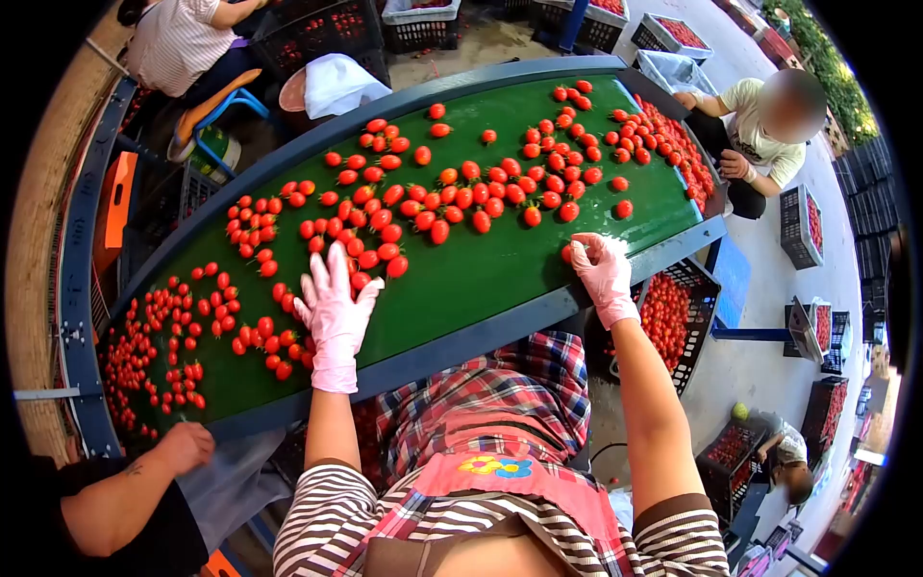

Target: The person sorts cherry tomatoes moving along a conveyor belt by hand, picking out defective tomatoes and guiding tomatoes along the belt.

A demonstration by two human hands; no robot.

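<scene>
Small red cherry tomatoes [471, 195] are scattered over a green conveyor belt [481, 279] in front of me. My left hand [336, 313], in a thin pink glove, is spread open above the belt, its fingertips at the near edge of a cluster of tomatoes. Over the belt's near rim, my right hand [604, 274], gloved the same way, has its thumb and fingers drawn together around a cherry tomato [567, 253]. The fingers partly cover that tomato.
A blue-grey metal rail [538, 313] edges the belt. Below my right arm stands a black crate of tomatoes [668, 317]. A co-worker's bare hand [186, 446] is at the lower left rim. Another gloved person [769, 135] sits at the belt's far right end.
</scene>
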